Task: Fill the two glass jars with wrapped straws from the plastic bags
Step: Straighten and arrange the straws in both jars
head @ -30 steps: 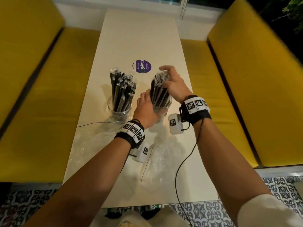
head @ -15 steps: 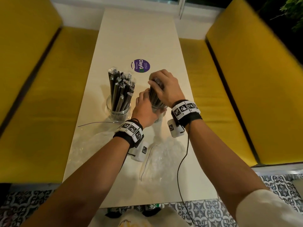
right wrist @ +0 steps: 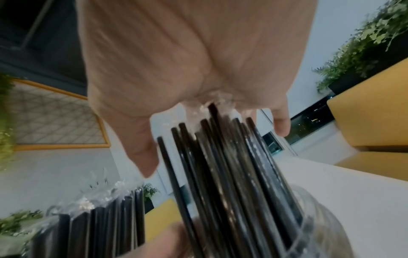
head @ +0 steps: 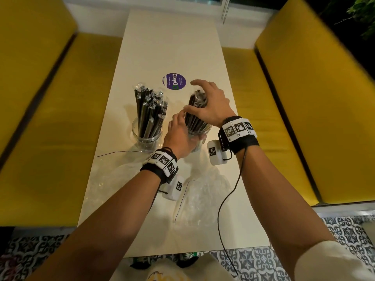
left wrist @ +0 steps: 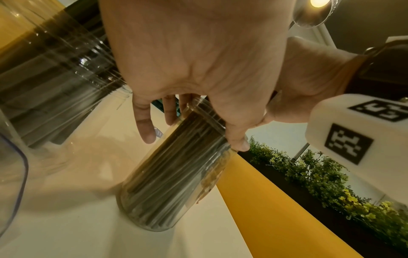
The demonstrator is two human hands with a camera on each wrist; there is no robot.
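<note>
Two glass jars of black wrapped straws stand on the cream table. The left jar is untouched, and its straws fan out above the rim. My left hand grips the right jar near its rim, fingers and thumb curled round the glass. My right hand hovers over the tops of that jar's straws, fingers spread and palm touching the wrapper ends.
Crumpled clear plastic bags lie on the table near me. A thin black tie lies left of my left wrist. A purple sticker sits behind the jars. Yellow benches flank the table.
My right hand was curled round the straw tops half a second ago and has now opened, fingers spread above them. My left hand has kept its hold on the right jar.
</note>
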